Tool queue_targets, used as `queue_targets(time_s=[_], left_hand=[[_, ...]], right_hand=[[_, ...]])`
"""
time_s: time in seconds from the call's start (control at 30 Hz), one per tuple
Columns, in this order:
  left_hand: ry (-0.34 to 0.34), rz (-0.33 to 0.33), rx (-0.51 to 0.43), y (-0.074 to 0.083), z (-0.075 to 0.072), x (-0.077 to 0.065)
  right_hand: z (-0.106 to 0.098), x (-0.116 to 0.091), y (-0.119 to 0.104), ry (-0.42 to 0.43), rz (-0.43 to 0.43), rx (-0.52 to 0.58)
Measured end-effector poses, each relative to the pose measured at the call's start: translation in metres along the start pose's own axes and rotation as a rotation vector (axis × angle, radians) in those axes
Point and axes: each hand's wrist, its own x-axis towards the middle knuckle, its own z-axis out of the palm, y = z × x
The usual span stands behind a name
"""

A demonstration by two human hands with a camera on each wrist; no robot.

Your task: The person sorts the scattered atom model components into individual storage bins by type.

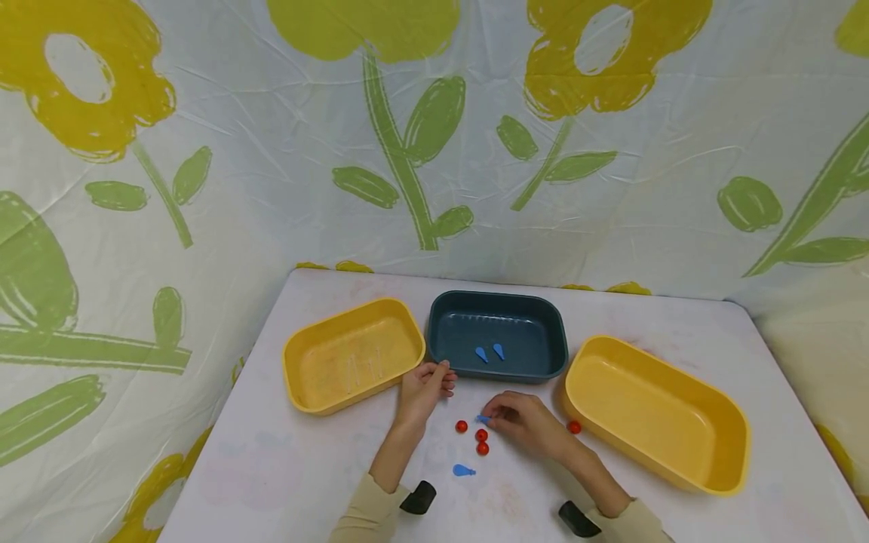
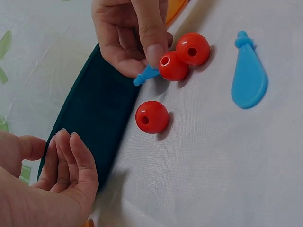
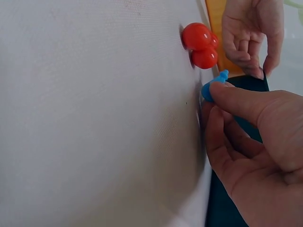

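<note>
My right hand (image 1: 523, 422) pinches a small blue drop-shaped piece (image 3: 208, 92) between thumb and fingertips, just above the table near several red beads (image 2: 152, 117). The piece has a narrow knobbed end that sticks out from the fingers. At the near left corner of the dark teal bin (image 2: 71, 111), my left hand (image 1: 422, 392) grips the rim with thumb and fingers. Two more blue pieces (image 1: 498, 351) lie inside that bin. Another blue drop-shaped piece (image 2: 249, 75) lies flat on the table, nearer to me than the beads.
On the left stands a yellow bin (image 1: 305, 332) with several thin whitish sticks (image 1: 353, 373) in it. A second yellow bin (image 1: 736, 445) stands at the right, and one red bead (image 1: 574, 427) lies beside its near wall. Flowered cloth (image 1: 258, 188) hangs behind the table.
</note>
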Motion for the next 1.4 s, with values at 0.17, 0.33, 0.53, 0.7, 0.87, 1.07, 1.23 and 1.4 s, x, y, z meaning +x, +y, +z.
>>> queue_targets(time_s=[0.17,0.33,0.53,0.7,0.87,1.07,1.23,1.4], left_hand=[[0.002,0.002,-0.004,0.0,0.0,0.0],[-0.012,-0.013,-0.007,0.005,0.0,-0.003],[-0.027,-0.019,0.022,0.02,0.001,-0.012],[-0.025,-0.014,0.007,0.012,-0.001,-0.006],[-0.006,-0.007,0.012,0.0,-0.001,0.0],[0.009,-0.012,0.027,0.001,-0.001,0.0],[0.005,-0.011,0.026,0.002,-0.001,-0.001],[0.0,-0.02,0.029,0.002,-0.002,-0.002]], right_hand=[[-0.003,-0.001,-0.002,0.008,-0.007,0.025],[-0.008,-0.001,-0.006,0.035,-0.019,0.04],[-0.016,0.001,-0.01,0.02,-0.025,0.095],[-0.024,0.001,-0.017,0.021,-0.044,0.138],[-0.033,0.004,-0.023,0.034,-0.062,0.153],[-0.042,0.008,-0.027,0.036,-0.028,0.217],[-0.046,0.012,-0.029,0.031,0.029,0.287],[-0.051,0.017,-0.031,0.06,0.061,0.305]])
